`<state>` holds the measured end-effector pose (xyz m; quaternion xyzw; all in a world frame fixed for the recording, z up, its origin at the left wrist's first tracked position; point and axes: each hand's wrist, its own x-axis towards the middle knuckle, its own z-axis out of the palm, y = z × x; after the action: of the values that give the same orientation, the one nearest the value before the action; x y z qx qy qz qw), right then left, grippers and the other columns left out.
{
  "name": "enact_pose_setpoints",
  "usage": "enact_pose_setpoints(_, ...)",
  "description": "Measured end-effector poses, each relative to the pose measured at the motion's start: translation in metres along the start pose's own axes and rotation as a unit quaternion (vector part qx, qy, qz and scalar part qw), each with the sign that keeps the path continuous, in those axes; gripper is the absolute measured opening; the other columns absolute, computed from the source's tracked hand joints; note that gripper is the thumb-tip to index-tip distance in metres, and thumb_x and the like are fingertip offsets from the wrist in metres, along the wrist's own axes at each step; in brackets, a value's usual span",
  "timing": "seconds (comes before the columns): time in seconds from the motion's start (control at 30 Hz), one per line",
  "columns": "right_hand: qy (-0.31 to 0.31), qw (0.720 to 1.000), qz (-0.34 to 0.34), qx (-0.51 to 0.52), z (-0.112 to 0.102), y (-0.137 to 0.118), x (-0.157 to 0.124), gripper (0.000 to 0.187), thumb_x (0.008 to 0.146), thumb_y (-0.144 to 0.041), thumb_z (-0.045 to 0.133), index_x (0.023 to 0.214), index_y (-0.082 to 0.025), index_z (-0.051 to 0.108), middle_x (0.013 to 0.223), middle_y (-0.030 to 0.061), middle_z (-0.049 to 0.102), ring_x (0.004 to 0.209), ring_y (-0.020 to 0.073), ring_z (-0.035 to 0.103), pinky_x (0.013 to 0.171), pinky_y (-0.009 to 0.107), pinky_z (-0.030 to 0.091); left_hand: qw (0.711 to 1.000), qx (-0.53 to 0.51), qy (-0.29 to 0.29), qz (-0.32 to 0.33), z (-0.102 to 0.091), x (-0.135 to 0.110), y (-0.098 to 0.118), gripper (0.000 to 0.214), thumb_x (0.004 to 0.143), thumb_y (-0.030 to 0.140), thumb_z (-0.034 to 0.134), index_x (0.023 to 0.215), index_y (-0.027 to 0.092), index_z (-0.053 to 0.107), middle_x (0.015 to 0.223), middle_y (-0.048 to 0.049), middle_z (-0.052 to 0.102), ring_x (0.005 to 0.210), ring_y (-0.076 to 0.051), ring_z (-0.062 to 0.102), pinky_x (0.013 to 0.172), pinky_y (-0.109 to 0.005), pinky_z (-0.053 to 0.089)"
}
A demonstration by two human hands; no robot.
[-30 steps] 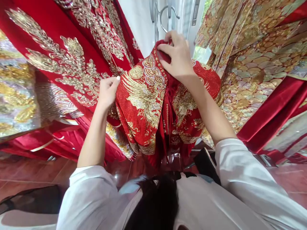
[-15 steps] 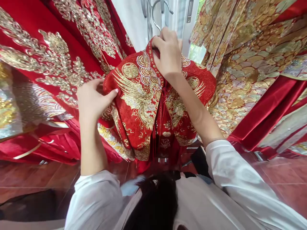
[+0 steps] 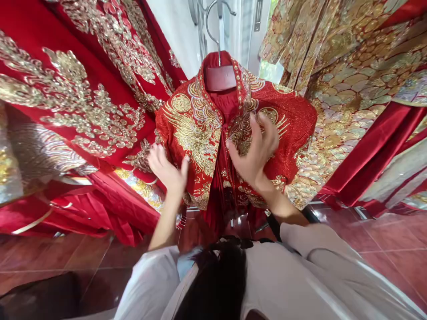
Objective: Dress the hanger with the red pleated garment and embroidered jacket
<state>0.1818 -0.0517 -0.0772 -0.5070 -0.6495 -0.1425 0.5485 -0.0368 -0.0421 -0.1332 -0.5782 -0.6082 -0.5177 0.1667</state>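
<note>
free: middle before jacket point(image 3: 196, 138) | obstacles: left red garment point(image 3: 23, 58), right gold garment point(image 3: 350, 106)

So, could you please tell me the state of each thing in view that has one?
Red jacket: on a hanger, open at the neck, front parted toward the hem.
Hanger: inside the jacket, hook up.
Left hand: open, at the jacket's side.
Right hand: open, over the jacket's front.
Gold garment: hanging, top out of view.

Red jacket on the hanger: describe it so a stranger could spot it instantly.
Between the red garment at left and the gold scale-patterned garment at right, find the metal hook. Below it hangs the red jacket. Unlike those neighbours, it shows a round gold emblem on either side of its opening.
</note>
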Motion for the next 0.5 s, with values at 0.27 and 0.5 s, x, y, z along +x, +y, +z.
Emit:
enact_pose_setpoints(0.27,-0.051,0.978,0.198,-0.052,0.036,0.098,-0.144,0.039,0.079,-0.025,0.047,0.115,-0.011,0.054,0.128,0.0245,0.043,0.121,0.0343,0.04,0.099,0.057,0.034,0.974,0.038,-0.169,-0.142,0.052,-0.131,-0.01,0.059,0.074,0.024,0.06,0.129,0.007,0.045,0.144,-0.0283,0.029,0.138,-0.04,0.024,0.112,-0.06,0.02)
enact_pose_setpoints(0.5,-0.155,0.97,0.159,0.1,-0.019,0.049,-0.13,0.016,0.073,-0.019,0.032,0.063,-0.019,0.044,0.052,0.0018,0.043,0.049,0.0141,0.041,0.052,0.027,0.04,0.974,-0.04,-0.2,-0.103,0.019,-0.141,-0.004,0.012,0.077,0.021,0.044,0.073,0.018,0.056,0.07,-0.0107,0.055,0.078,-0.027,0.06,0.077,-0.042,0.05)
